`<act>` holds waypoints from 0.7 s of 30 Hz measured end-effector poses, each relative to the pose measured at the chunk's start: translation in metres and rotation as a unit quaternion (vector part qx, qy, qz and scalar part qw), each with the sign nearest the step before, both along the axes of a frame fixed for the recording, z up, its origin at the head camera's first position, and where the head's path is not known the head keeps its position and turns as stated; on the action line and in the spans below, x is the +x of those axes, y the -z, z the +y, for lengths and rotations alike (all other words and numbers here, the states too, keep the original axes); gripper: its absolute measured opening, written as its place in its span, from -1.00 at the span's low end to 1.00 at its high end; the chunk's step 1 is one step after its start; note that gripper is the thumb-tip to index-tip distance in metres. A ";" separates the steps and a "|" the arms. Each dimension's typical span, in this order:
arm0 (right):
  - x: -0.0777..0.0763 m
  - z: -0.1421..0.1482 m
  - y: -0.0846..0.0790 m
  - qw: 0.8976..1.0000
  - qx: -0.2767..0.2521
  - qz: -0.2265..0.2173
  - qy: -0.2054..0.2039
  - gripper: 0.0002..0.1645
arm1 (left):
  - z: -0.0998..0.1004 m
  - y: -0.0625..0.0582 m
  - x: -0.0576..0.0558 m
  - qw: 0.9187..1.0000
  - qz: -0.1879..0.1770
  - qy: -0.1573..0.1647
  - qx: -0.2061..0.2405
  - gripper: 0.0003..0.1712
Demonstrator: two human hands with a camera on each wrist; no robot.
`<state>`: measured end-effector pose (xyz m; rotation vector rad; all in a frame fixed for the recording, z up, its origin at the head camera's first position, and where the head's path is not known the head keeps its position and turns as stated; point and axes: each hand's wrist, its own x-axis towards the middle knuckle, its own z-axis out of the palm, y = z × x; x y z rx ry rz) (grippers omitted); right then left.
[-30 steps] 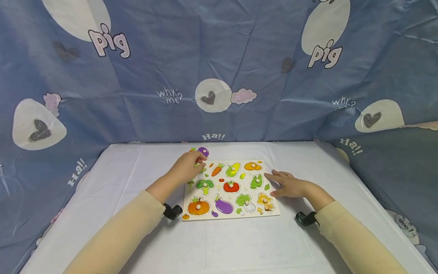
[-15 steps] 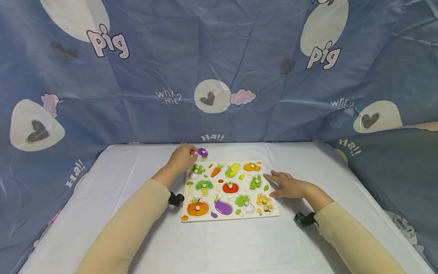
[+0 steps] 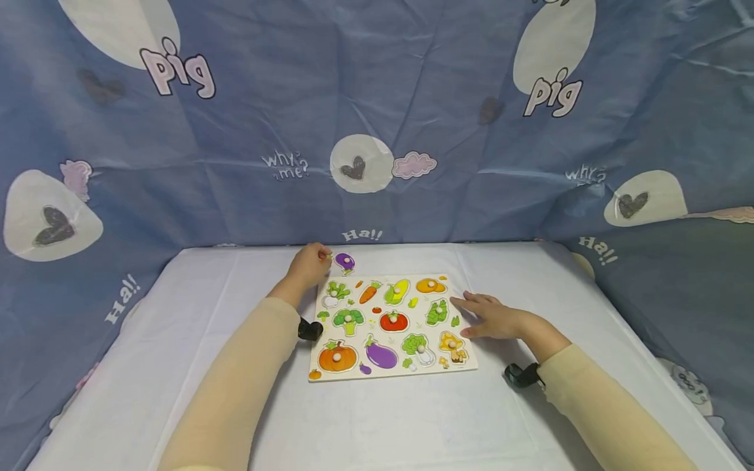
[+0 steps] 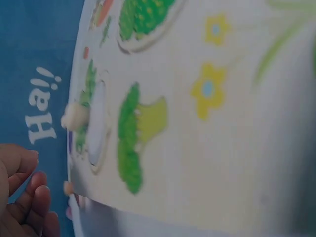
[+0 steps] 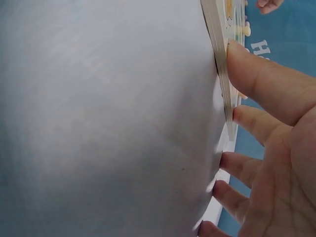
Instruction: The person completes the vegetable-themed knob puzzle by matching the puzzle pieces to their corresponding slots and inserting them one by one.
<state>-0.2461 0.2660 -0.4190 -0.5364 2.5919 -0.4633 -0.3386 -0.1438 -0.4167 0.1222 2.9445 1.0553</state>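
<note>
A white vegetable puzzle board (image 3: pixel 365 376) lies on the table between the hands. My left hand (image 3: pixel 307 267) is past its far left corner, fingers loosely bent; in the left wrist view the fingertips (image 4: pixel 42 185) show nothing between them. A small green bit (image 3: pixel 330 256), part of a mostly hidden piece, shows beside those fingers. To its right lies an eggplant piece (image 3: pixel 344 261) with a knob. My right hand (image 3: pixel 491 318) spreads along the board's right edge; in the right wrist view the thumb (image 5: pixel 266 81) touches the edge and the other fingers rest beside it.
Knobbed pieces sit in the board, such as the pumpkin (image 3: pixel 338 357), broccoli (image 3: pixel 349 320) and tomato (image 3: pixel 393 321). The carrot slot (image 3: pixel 370 293) and eggplant slot (image 3: pixel 381 355) show no knob. A blue printed cloth (image 3: pixel 377 203) hangs behind the white-covered table (image 3: pixel 400 425).
My left hand has moved from over the board's far left part to beyond its corner, left of the eggplant piece, uncovering the turnip. My right hand stays at the right edge.
</note>
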 end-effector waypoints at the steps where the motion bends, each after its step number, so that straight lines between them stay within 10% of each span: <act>1: 0.000 0.000 0.000 1.000 0.002 0.000 0.000 0.02 | -0.001 0.003 -0.002 1.000 -0.002 -0.003 0.001 -0.63; 21: -0.001 -0.002 0.000 1.000 0.001 0.003 0.004 0.01 | -0.008 0.006 -0.010 0.998 -0.052 -0.025 -0.021 -0.60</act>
